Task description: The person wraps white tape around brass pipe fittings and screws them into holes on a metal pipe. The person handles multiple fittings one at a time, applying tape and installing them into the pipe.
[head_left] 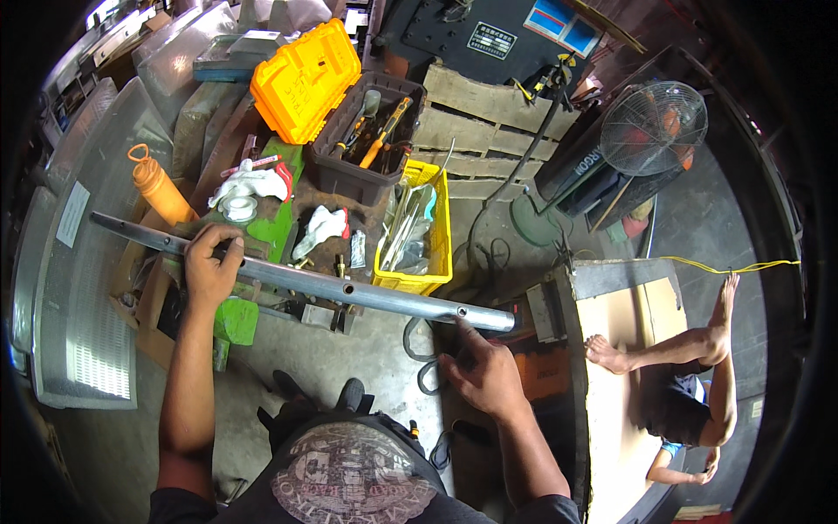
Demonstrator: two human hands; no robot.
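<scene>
the left hand [212, 262] wraps the tube [393, 300] toward its left end, probably to steady it. the right hand [482, 371] points its index finger at a hole [462, 311] near the other end, perhaps to feel its edge; the palm is hidden, so i cannot tell whether it holds anything. the tube lies crosswise before the body, partly over a green frame [236, 321]; whether it rests there is unclear. beyond it are a white glove [321, 225] and a white roll [237, 208], seemingly placed within reach, and an orange bottle [163, 188]. farther, the toolbox [353, 179] has its lid [305, 83] open, likely for quick access, beside a yellow crate [443, 236]. farther still stands a fan [655, 129].
</scene>
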